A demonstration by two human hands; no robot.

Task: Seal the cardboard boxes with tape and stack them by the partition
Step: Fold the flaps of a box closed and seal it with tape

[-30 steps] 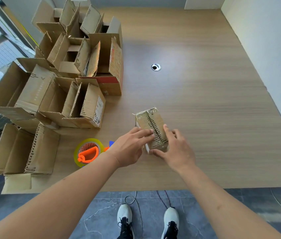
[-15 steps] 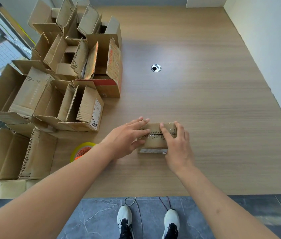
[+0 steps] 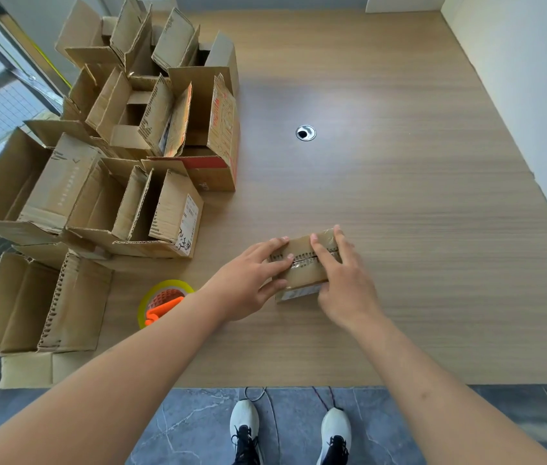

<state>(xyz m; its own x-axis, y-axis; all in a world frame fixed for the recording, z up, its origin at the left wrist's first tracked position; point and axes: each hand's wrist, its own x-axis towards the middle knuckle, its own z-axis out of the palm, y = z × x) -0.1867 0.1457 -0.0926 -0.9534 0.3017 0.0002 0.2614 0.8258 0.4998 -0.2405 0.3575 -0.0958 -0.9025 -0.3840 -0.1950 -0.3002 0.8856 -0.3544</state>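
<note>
Turned and settled since a second ago, the small sealed box (image 3: pixel 302 263) now lies with its long axis running left to right across the table (image 3: pixel 399 229), where earlier it pointed away from the person; the taped seam runs the same way.

Far left, the pile of open cardboard boxes (image 3: pixel 124 182) crowds the table's left side, flaps up, and what can be seen of their insides looks bare; several interiors are hidden by flaps. Just right of the nearest of them, the yellow tape roll with its orange dispenser (image 3: pixel 161 302) lies on the table, partly hidden behind the left forearm.

Then the left hand (image 3: pixel 248 283): fingers stretched flat over the box's left end, thumb low against the near side, pressing, not closing round it. The box lies between the two hands, touching both. The right hand (image 3: pixel 345 280) covers the right end, fingers laid straight across the top and over the seam, a flat pressing grip too.

My read: the tape is being smoothed down, and this box is close to finished. Lifting it next calls for both hands at the short ends. The white partition (image 3: pixel 516 95) stands well to the right, so the right hand is nearer the carry. No sealed box stands there yet.
</note>
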